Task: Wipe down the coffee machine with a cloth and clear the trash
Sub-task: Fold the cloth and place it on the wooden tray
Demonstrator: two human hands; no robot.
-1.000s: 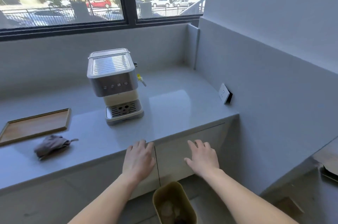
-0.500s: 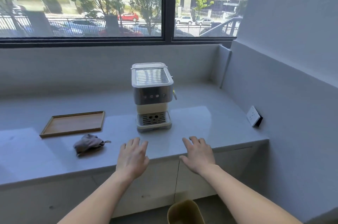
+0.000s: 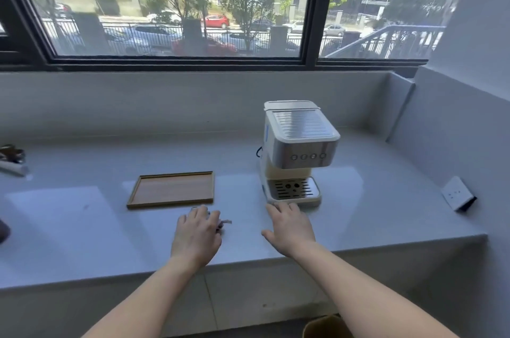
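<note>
A cream and steel coffee machine (image 3: 300,144) stands on the pale grey counter (image 3: 82,227), right of centre. My left hand (image 3: 197,233) lies palm down over the grey cloth (image 3: 224,223). It hides nearly all of the cloth; only a corner sticks out to the right of the fingers. The fingers are extended, not closed around it. My right hand (image 3: 289,227) hovers open just in front of the machine's drip tray, holding nothing.
An empty wooden tray (image 3: 172,190) lies just beyond my left hand. Some small items (image 3: 11,161) sit at the counter's far left. A wall socket (image 3: 456,194) is on the right wall. The rim of a yellowish bin (image 3: 323,326) shows on the floor below.
The view has swung left and up. My left hand has moved from the counter's front edge onto the cloth. My right hand has moved forward, close to the machine's base.
</note>
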